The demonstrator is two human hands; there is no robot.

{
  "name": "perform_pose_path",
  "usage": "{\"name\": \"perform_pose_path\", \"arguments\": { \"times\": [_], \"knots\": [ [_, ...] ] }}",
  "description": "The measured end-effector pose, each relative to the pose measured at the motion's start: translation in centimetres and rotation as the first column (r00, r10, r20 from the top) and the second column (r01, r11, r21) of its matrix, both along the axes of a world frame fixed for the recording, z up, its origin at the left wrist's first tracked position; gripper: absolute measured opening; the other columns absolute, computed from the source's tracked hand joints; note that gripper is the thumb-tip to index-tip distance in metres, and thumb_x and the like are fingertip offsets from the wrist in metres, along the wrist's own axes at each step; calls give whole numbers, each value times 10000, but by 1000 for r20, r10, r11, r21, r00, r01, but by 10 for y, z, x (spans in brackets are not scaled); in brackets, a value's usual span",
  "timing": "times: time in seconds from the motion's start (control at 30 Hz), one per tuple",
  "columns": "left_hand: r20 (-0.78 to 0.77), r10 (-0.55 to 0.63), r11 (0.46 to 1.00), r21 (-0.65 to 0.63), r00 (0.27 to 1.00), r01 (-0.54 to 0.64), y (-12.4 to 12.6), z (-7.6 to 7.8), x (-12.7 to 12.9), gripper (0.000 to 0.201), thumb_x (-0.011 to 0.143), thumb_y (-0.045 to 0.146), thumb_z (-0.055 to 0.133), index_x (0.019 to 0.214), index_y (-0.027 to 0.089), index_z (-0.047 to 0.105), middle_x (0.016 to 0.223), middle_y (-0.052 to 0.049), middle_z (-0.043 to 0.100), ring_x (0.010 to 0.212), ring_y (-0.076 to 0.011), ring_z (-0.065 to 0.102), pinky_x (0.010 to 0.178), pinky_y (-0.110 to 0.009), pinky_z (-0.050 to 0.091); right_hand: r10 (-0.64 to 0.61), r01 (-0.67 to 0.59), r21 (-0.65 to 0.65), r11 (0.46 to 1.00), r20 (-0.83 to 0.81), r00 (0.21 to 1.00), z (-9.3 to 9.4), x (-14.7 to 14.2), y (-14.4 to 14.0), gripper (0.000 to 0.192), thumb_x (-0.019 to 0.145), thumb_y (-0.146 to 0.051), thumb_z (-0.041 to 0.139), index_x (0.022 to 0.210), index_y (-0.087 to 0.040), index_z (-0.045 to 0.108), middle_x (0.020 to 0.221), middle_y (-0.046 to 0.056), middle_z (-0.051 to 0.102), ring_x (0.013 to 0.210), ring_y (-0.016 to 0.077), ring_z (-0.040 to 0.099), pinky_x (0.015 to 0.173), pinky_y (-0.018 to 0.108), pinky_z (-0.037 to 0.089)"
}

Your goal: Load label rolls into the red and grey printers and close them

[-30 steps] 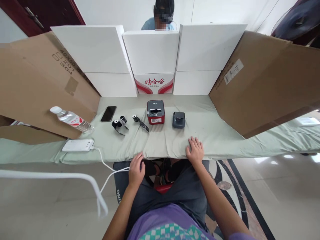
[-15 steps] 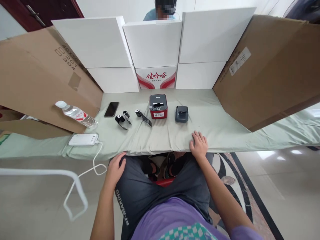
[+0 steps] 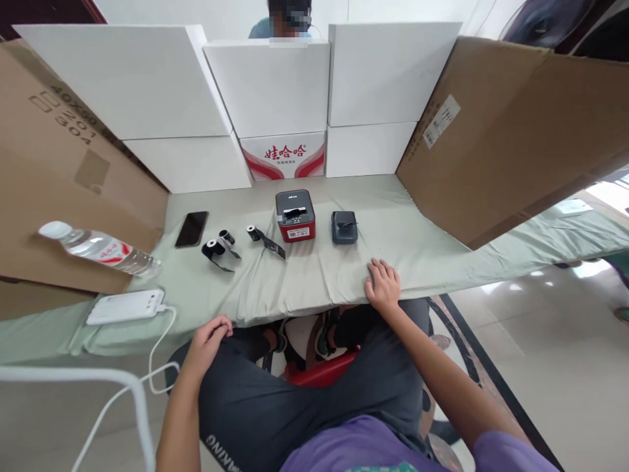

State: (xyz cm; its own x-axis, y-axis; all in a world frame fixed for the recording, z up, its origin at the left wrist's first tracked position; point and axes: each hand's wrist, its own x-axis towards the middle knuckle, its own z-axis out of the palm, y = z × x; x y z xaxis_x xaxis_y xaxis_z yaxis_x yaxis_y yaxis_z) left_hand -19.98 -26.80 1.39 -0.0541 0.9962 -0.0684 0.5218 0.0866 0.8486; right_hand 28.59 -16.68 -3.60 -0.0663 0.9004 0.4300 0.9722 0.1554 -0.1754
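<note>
My right hand (image 3: 383, 283) lies flat on the table's front edge, fingers spread and holding nothing. My left hand (image 3: 209, 339) rests over my left knee by the table edge; its fingers are loosely bent, with nothing seen in them. Nearest ahead of my right hand is a small dark blue-grey boxy device (image 3: 344, 228). Left of it stands a red and black label or receipt printer (image 3: 295, 216). Small rolls of black paper lie further left: one with a loose strip (image 3: 265, 241), and a pair (image 3: 216, 249) close together. A dark smartphone (image 3: 192, 229) lies behind the pair.
A tilted water bottle (image 3: 105, 251) and a white power bank (image 3: 126, 307) with a cable are at the left. Brown cardboard panels (image 3: 511, 144) flank the table. White boxes (image 3: 268, 88) form a back wall, with a person (image 3: 289, 16) behind. A white tube (image 3: 73, 375) crosses the lower left.
My view has shifted, so the table items appear further left. My left knee has moved outward with my left hand on it. The table items seem unmoved, and my right hand stays on the table edge.
</note>
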Motion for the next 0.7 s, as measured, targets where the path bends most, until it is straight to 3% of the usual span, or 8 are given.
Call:
{"name": "perform_pose_path", "arguments": {
  "times": [0.17, 0.27, 0.33, 0.43, 0.5, 0.6, 0.7],
  "knots": [
    [218, -40, 998, 53, 975, 30, 48, 6, 57, 235, 893, 375, 554, 735, 209, 604, 647, 14, 594, 664, -168, 576, 688, -285, 462, -3, 6, -86, 996, 41, 999, 18, -3, 1, 438, 936, -324, 519, 1302, -125, 654, 1448, 169, 647, 1357, 369, 520, 1116, 494, 369],
    [250, -62, 992, 124, 966, 31, 88, 16, 105, 191, 900, 343, 569, 796, 202, 644, 667, 9, 623, 667, -161, 602, 689, -281, 482, -23, 15, -216, 976, -38, 999, 42, -2, 33, 303, 941, -365, 492, 986, -159, 710, 1120, 187, 747, 1073, 359, 625, 915, 459, 453],
    [280, -102, 977, 209, 955, 43, 122, 19, 145, 168, 906, 318, 564, 828, 199, 653, 702, -1, 649, 698, -162, 629, 707, -281, 506, -40, -25, -250, 968, -254, 966, 57, -1, 71, 290, 951, -335, 427, 826, -208, 656, 873, 126, 733, 846, 275, 634, 793, 393, 459],
    [288, -194, 926, 369, 938, 79, 182, 14, 207, 143, 919, 282, 535, 915, 200, 652, 788, -18, 689, 747, -159, 659, 739, -283, 535, 59, -96, -32, 995, -583, 810, 65, -5, 136, 231, 913, -356, 437, 884, -222, 623, 964, 105, 734, 910, 247, 651, 841, 373, 483],
    [233, -187, 890, 452, 954, 64, 221, 4, 243, 132, 910, 225, 522, 956, 201, 643, 868, -32, 703, 789, -154, 664, 752, -275, 533, 69, -72, 31, 997, -783, 619, 60, -10, 170, 235, 900, -388, 432, 921, -224, 599, 1003, 100, 727, 958, 233, 665, 872, 365, 510],
    [184, -131, 865, 502, 974, 21, 266, -12, 276, 167, 922, 166, 473, 995, 194, 621, 854, -36, 679, 765, -151, 636, 737, -274, 513, -20, 16, -15, 1000, -931, 364, 44, -23, 197, 254, 887, -410, 398, 994, -227, 538, 1109, 113, 696, 1011, 211, 677, 902, 355, 534],
    [138, -126, 858, 512, 982, 38, 283, -23, 282, 201, 972, 172, 423, 1057, 192, 603, 870, -42, 662, 780, -159, 631, 765, -290, 515, -97, 37, -91, 995, -971, 219, 31, -39, 200, 269, 895, -405, 366, 1055, -229, 492, 1217, 142, 661, 1094, 211, 672, 979, 379, 532]
  ]
}}
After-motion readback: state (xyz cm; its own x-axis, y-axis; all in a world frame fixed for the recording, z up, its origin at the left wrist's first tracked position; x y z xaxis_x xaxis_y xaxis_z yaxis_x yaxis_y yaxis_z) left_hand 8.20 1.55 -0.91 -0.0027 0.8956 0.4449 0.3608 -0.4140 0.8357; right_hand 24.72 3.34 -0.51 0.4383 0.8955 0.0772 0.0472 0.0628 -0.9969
